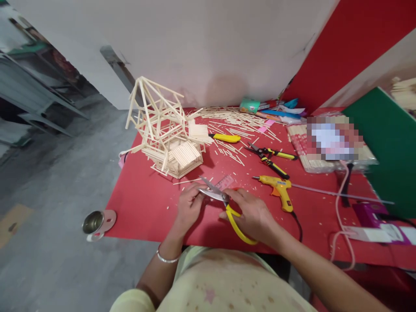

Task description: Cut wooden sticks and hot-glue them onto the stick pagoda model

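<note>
My right hand (pixel 251 212) grips yellow-handled scissors (pixel 234 219), whose metal blades stand apart and point left. Just beside the blade tips, my left hand (pixel 190 206) has its fingers pinched together; what they hold, if anything, is hidden. Beyond my hands stands a model house frame (pixel 162 130) of thin wooden sticks, with slatted stick panels on its near side. A clear pinkish ruler (pixel 225 182) lies flat behind the scissors. A thin loose stick (pixel 187 181) rests on the table in front of the model.
On the red table (pixel 139 208) lie a yellow glue gun (pixel 276 186), black-and-yellow pliers (pixel 269 158), a yellow cutter (pixel 225 138) and many scattered sticks (pixel 230 121). A mug (pixel 99 223) is at the left edge. Bagged sticks (pixel 302 149) and a power strip (pixel 373 234) are at right.
</note>
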`<state>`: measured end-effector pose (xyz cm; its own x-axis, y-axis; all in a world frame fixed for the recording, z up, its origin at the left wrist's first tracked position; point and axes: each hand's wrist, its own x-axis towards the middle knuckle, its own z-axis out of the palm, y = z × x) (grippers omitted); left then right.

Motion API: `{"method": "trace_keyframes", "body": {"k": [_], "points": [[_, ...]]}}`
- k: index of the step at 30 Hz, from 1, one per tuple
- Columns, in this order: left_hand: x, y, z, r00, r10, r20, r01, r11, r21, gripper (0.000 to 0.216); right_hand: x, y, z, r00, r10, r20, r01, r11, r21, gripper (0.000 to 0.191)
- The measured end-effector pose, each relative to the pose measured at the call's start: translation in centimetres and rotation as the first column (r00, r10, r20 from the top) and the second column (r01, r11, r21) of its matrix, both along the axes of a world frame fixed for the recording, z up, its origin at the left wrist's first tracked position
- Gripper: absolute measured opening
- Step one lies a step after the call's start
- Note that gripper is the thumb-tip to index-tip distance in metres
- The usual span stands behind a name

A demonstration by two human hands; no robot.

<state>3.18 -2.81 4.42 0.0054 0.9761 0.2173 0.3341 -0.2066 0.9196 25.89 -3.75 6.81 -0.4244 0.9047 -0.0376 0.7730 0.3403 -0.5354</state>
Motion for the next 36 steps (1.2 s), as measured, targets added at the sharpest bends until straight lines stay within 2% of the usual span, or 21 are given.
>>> {"method": "trace_keyframes", "body": {"k": [10, 18, 24, 31, 36], "points": [[-0.9, 0.2, 0.0, 0.995, -0.068, -0.068, 0.068, 0.998, 0.004, 0.023, -0.4, 0.0, -0.6, 0.999, 0.029, -0.043, -0.03, 0.999, -0.037, 0.052], [-0.9, 0.0, -1.2, 0.998, -0.054, -0.024, 0.051, 0.994, -0.096, 0.024, -0.7, 0.0, -2.1, 0.988, 0.055, -0.142, -0.071, 0.992, -0.106, 0.043], [-0.3, -0.4, -2.5, 0.993, -0.039, 0.11, 0.066, 0.966, -0.249, 0.028, -0.5, -0.1, -2.5, 0.989, 0.047, -0.141, -0.07, 0.985, -0.16, 0.046], [-0.1, -0.2, -2.1, 0.952, 0.019, 0.306, 0.096, 0.929, -0.357, 0.027, -0.1, -0.8, -3.5, 0.962, -0.005, -0.272, -0.044, 0.984, -0.175, 0.036], [-0.2, -0.2, -2.7, 0.924, 0.087, 0.371, 0.072, 0.916, -0.395, 0.027, 0.2, -1.3, -3.7, 0.975, -0.106, -0.198, 0.082, 0.989, -0.123, 0.033]]}}
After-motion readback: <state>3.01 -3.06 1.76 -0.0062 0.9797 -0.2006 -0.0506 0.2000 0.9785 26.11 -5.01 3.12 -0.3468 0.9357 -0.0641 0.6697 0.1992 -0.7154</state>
